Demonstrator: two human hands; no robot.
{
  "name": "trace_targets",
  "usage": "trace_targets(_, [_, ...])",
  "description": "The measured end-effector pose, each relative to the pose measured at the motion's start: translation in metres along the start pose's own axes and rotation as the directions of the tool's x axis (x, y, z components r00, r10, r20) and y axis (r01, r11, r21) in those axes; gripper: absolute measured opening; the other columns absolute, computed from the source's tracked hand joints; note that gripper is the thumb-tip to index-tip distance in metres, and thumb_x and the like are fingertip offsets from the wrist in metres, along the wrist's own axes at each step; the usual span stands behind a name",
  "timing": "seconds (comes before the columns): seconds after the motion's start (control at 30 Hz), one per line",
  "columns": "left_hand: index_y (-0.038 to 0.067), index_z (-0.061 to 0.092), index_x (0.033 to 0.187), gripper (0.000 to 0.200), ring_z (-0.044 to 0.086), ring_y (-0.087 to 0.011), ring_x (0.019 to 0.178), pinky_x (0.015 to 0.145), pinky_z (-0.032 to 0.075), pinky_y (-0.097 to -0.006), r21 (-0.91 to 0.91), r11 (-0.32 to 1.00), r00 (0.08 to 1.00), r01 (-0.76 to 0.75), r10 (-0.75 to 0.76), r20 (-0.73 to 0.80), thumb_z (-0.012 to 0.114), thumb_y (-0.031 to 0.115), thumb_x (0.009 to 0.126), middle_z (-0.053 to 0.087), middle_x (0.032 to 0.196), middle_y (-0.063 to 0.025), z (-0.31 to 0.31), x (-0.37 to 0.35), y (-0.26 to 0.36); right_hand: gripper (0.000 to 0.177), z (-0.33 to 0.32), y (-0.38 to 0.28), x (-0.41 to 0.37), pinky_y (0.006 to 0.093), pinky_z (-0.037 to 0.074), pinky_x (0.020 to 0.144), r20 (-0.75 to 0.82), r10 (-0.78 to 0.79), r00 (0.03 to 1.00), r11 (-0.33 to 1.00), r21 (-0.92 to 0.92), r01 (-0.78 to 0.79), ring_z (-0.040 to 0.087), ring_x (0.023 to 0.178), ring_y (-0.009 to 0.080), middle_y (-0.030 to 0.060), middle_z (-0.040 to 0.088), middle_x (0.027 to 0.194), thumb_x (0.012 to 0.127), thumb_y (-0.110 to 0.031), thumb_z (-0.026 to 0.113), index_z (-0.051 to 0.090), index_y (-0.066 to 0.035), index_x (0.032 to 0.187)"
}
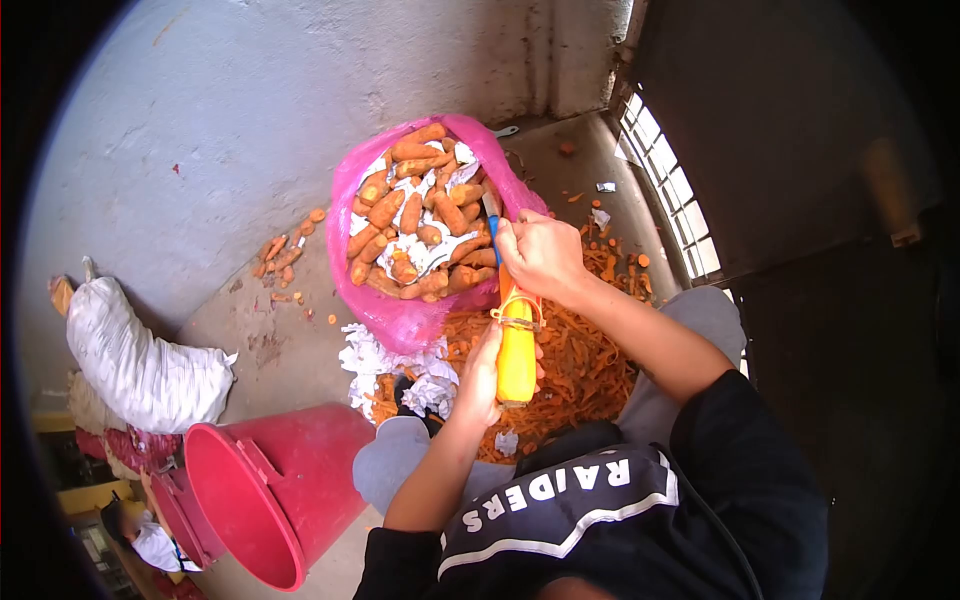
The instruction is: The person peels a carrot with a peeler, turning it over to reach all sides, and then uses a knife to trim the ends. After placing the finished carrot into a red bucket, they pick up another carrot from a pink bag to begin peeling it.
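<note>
My left hand is wrapped round a bright yellow-orange carrot, held lengthwise above a heap of peelings. My right hand is closed on an orange peeler, and the peeler's head lies across the carrot's upper part. A blue handle with a metal tip shows beside my right fingers, at the edge of a pink plastic bag. Unpeeled carrots mixed with white paper scraps fill the open bag. Orange peelings spread over the floor beneath both hands.
Crumpled white paper lies below the bag. A large red bucket stands at the lower left, near a stuffed white sack. Small carrots lie by the wall. Another person is at the far lower left. A dark door is right.
</note>
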State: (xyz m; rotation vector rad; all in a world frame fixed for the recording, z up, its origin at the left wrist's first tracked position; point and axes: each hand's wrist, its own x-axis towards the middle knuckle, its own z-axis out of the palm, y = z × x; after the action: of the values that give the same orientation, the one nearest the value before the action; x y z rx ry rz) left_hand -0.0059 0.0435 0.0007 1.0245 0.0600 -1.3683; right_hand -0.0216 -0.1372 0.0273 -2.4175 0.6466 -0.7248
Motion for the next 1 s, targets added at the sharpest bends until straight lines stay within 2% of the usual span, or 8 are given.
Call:
trace_targets(0.07, [0.006,0.048,0.120,0.047,0.064,-0.0227,0.064,0.052,0.054,-0.0328,0.001,1.000,1.000,0.006,-0.006,-0.002,0.032,0.045,0.098,0.062,0.087,-0.0139,0.001,-0.003,-0.001,0.039,0.001,0.003,0.002,0.0437,0.046,0.054,-0.001,0.017,1.000,1.000,0.003,-0.017,0.058,0.058,0.0352,0.0142,0.056,0.062,0.091,-0.028,0.046,0.060,-0.005,0.062])
trace_targets(0.17, [0.006,0.048,0.119,0.047,0.064,-0.0226,0.066,0.052,0.054,-0.0330,0.055,0.998,0.999,0.014,-0.017,0.048,0.034,0.046,0.098,0.062,0.087,-0.0141,0.007,-0.013,0.001,0.041,0.001,0.029,0.031,0.0445,0.050,0.056,-0.223,0.206,0.953,0.970,-0.083,-0.229,0.062,0.063,0.0386,0.0184,0.062,0.066,0.089,-0.030,0.045,0.065,-0.003,0.064])
trace_targets(0.23, [0.006,0.048,0.119,0.046,0.064,-0.0231,0.067,0.053,0.055,-0.0339,0.149,0.989,0.997,-0.011,-0.001,0.077,0.036,0.045,0.098,0.062,0.088,-0.0140,0.016,-0.023,0.000,0.046,-0.014,0.071,0.061,0.0482,0.050,0.060,-0.307,0.385,0.870,0.891,-0.121,-0.437,0.063,0.066,0.0416,0.0216,0.063,0.069,0.089,-0.032,0.042,0.065,0.001,0.066])
trace_targets(0.3, [0.006,0.048,0.119,0.045,0.065,-0.0233,0.068,0.055,0.055,-0.0347,0.177,0.984,0.998,-0.010,-0.002,0.069,0.038,0.044,0.097,0.062,0.088,-0.0139,0.016,-0.023,-0.003,0.049,-0.033,0.082,0.069,0.0511,0.049,0.064,-0.317,0.444,0.838,0.860,-0.112,-0.498,0.062,0.068,0.0429,0.0233,0.064,0.072,0.089,-0.034,0.039,0.065,0.002,0.069])
trace_targets(0.53, [0.010,0.047,0.123,0.045,0.064,-0.0210,0.072,0.056,0.056,-0.0345,-0.067,0.997,0.999,-0.031,0.029,-0.032,0.041,0.047,0.096,0.060,0.091,-0.0109,0.000,-0.007,0.000,0.047,-0.006,0.018,0.021,0.0468,0.044,0.065,-0.025,0.358,0.933,0.929,0.107,-0.354,0.059,0.072,0.0409,0.0221,0.059,0.069,0.091,-0.039,0.042,0.055,0.000,0.067])
trace_targets(0.7, [0.009,0.051,0.114,0.044,0.064,-0.0211,0.071,0.054,0.055,-0.0356,-0.195,0.975,0.995,-0.104,0.102,-0.022,0.035,0.046,0.098,0.063,0.089,-0.0094,-0.001,0.000,0.007,0.043,-0.013,-0.019,-0.013,0.0439,0.041,0.054,0.093,0.021,0.995,0.992,0.125,-0.033,0.054,0.056,0.0336,0.0152,0.050,0.061,0.093,-0.025,0.042,0.053,0.000,0.059])
trace_targets(0.83, [0.011,0.053,0.112,0.039,0.064,-0.0193,0.071,0.053,0.054,-0.0340,-0.187,0.979,0.988,-0.081,0.055,-0.141,0.032,0.040,0.099,0.064,0.087,-0.0074,0.006,0.008,0.008,0.038,-0.006,-0.027,-0.031,0.0425,0.042,0.049,0.095,-0.122,0.988,0.986,0.125,0.109,0.055,0.053,0.0311,0.0128,0.052,0.060,0.089,-0.023,0.049,0.056,-0.004,0.057])
trace_targets(1.0, [0.010,0.051,0.117,0.038,0.063,-0.0198,0.069,0.054,0.054,-0.0328,-0.119,0.991,0.994,-0.063,0.052,-0.096,0.033,0.039,0.099,0.062,0.087,-0.0087,0.004,0.006,0.003,0.037,-0.004,-0.017,-0.017,0.0431,0.045,0.050,0.028,-0.077,0.997,0.997,0.010,0.076,0.056,0.055,0.0324,0.0136,0.053,0.061,0.090,-0.023,0.049,0.057,-0.005,0.059])
